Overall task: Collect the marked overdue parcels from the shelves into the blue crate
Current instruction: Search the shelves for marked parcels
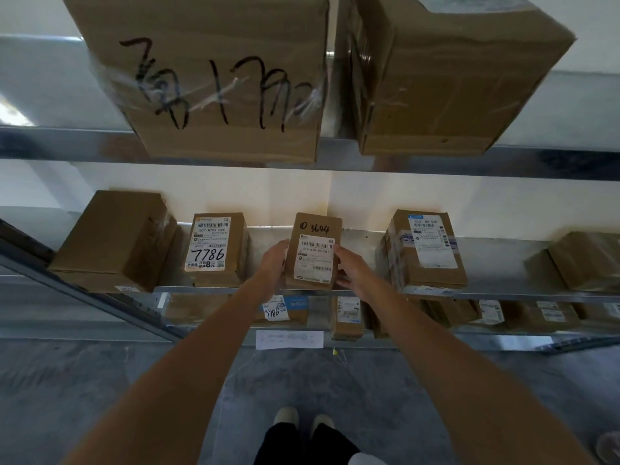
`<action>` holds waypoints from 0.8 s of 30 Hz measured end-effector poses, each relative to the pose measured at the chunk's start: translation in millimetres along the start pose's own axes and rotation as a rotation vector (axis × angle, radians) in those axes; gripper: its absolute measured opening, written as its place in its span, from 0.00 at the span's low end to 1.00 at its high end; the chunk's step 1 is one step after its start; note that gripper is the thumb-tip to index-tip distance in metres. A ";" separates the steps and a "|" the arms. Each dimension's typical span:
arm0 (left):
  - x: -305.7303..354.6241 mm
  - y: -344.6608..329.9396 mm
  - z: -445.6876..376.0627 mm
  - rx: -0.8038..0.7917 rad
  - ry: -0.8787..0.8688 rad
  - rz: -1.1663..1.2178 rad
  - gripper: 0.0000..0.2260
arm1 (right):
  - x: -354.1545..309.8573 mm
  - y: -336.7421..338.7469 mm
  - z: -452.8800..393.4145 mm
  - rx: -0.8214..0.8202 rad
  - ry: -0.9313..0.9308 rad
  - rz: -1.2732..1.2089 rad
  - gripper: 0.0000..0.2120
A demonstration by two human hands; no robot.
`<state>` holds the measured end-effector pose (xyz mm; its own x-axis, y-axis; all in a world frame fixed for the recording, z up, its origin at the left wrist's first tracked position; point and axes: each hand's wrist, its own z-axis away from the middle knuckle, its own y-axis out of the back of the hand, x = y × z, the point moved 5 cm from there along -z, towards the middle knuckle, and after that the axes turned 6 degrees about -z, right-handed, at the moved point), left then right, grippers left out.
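I'm seeing the 7786 box (pixel 214 245) sitting at 9 o'clock of the parcel (pixel 314 251) on the middle shelf (pixel 362 238). My left hand (pixel 275 263) is gripping the parcel's left side, my right hand (pixel 352 268) is clamping its right, fingers curled on it. Another box (pixel 426 250) is sitting at 3 o'clock.

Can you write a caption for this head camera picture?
Both hands, left and right, grip the small parcel marked 3644 on the middle shelf.
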<state>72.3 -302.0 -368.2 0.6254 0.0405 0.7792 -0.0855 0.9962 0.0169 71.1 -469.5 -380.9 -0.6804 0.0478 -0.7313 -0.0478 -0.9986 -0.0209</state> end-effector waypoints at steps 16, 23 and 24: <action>44.9 182.9 50.9 0.595 -0.371 -0.021 0.07 | -56.9 -154.1 41.3 0.099 0.791 0.419 0.19; 20.0 191.5 -4.0 0.206 -0.071 0.013 0.18 | -5.0 -197.0 19.1 -0.007 0.241 0.217 0.25; 18.1 188.4 -7.8 0.145 -0.071 0.012 0.19 | 0.9 -199.6 13.0 -0.009 0.213 0.163 0.23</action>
<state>73.5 -113.0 -355.8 0.5673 0.0419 0.8224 -0.2072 0.9738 0.0933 70.5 -269.8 -368.6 -0.5093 -0.1182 -0.8524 0.0570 -0.9930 0.1036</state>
